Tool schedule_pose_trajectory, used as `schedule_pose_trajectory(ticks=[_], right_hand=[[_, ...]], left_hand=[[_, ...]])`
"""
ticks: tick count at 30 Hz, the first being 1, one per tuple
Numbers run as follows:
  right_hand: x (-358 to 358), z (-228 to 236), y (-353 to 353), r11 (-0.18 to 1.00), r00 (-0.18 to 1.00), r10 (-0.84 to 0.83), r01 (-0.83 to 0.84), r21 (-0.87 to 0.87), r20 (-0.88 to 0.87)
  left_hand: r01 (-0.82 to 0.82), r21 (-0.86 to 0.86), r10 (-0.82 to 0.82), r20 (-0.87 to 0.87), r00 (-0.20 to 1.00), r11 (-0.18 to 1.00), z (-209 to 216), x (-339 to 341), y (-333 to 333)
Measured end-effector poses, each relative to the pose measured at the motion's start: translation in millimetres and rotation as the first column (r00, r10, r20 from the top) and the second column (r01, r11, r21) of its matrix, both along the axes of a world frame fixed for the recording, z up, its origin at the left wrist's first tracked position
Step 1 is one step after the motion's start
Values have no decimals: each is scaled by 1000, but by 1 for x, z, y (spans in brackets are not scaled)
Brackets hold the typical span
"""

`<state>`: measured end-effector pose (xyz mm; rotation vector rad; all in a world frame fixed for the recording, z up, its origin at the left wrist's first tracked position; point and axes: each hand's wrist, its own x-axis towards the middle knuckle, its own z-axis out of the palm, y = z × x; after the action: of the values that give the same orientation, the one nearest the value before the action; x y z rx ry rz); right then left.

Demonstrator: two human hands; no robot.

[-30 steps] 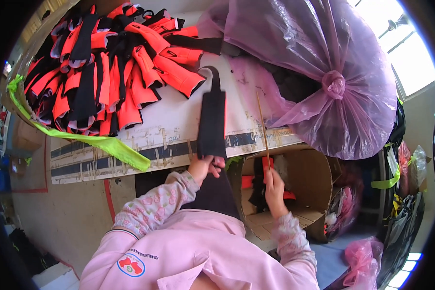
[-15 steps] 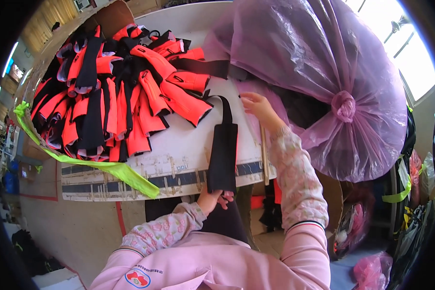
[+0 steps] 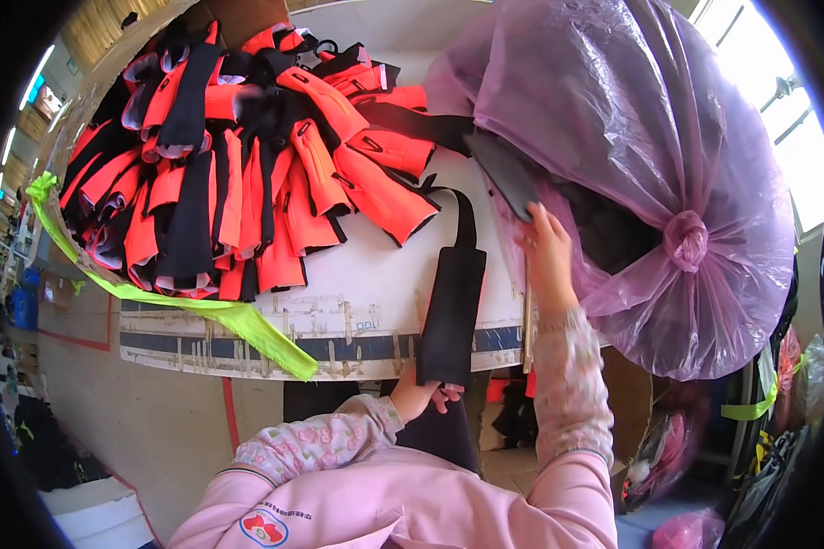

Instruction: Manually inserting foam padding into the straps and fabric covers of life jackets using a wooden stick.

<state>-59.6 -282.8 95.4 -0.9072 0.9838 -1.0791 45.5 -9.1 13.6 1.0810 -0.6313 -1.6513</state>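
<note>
At the table's front edge, my left hand [image 3: 415, 399] is closed around the lower end of a black fabric sleeve [image 3: 453, 311] with a narrow strap at its top. The sleeve lies lengthwise on the white table, and some of my fingers are hidden beneath it. My right hand [image 3: 549, 256] is raised beside the purple plastic bag [image 3: 604, 101], its fingertips pinching the near end of a flat dark grey fabric piece [image 3: 504, 174]. Dark material [image 3: 604, 224] shows through the bag's opening. Left of the sleeve lies a heap of orange and black fabric sleeves [image 3: 238, 174].
A cardboard box wall [image 3: 110, 82] backs the heap, and a lime-green strip [image 3: 256, 334] hangs along the front edge of the table [image 3: 339, 316]. A thin wooden stick [image 3: 527, 329] sits near my right forearm. More plastic bags [image 3: 687, 531] stand on the floor at right.
My right hand has closed on the end of the dark grey piece, which now sticks out from the bag. My left hand keeps its hold on the black sleeve. The whole view has shifted slightly.
</note>
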Motion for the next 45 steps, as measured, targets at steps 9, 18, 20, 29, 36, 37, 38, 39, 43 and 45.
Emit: schedule_pose_trajectory(ticks=[9, 18, 20, 29, 36, 37, 38, 39, 43, 45], right_hand=[[-119, 76, 174, 962, 994, -85, 99, -254, 65], [-105, 47, 173, 767, 739, 582, -637, -73, -339], [-75, 60, 184, 727, 644, 481, -672, -139, -595], [-60, 28, 314, 923, 937, 331, -346, 167, 114], [-70, 17, 311, 656, 813, 530, -573, 491, 240], [-70, 23, 305, 630, 818, 505, -568, 530, 277], [-71, 25, 301, 636, 838, 477, -538, 553, 267], [-72, 27, 298, 639, 855, 451, -509, 577, 255], [-76, 40, 276, 649, 874, 440, -469, 599, 207], [-76, 42, 269, 615, 870, 424, -479, 626, 250]], left_hand=[[-12, 158, 31, -114, 993, 987, 18, 4, -11], [-98, 314, 185, -263, 947, 944, 42, -11, -16], [-8, 306, -47, 173, 984, 952, 59, -3, -18], [165, -242, -58, 394, 917, 956, 3, -6, -16], [70, 237, 44, -441, 896, 969, 22, 0, -11], [68, 235, 44, -440, 897, 969, 20, 0, -12], [35, 175, 46, -440, 897, 984, 16, -1, -12], [-2, 115, 52, -441, 896, 993, 11, 0, -11], [-116, 119, 137, -193, 972, 986, -12, -1, -13], [-135, 177, 156, -110, 982, 975, -15, 3, -15]])
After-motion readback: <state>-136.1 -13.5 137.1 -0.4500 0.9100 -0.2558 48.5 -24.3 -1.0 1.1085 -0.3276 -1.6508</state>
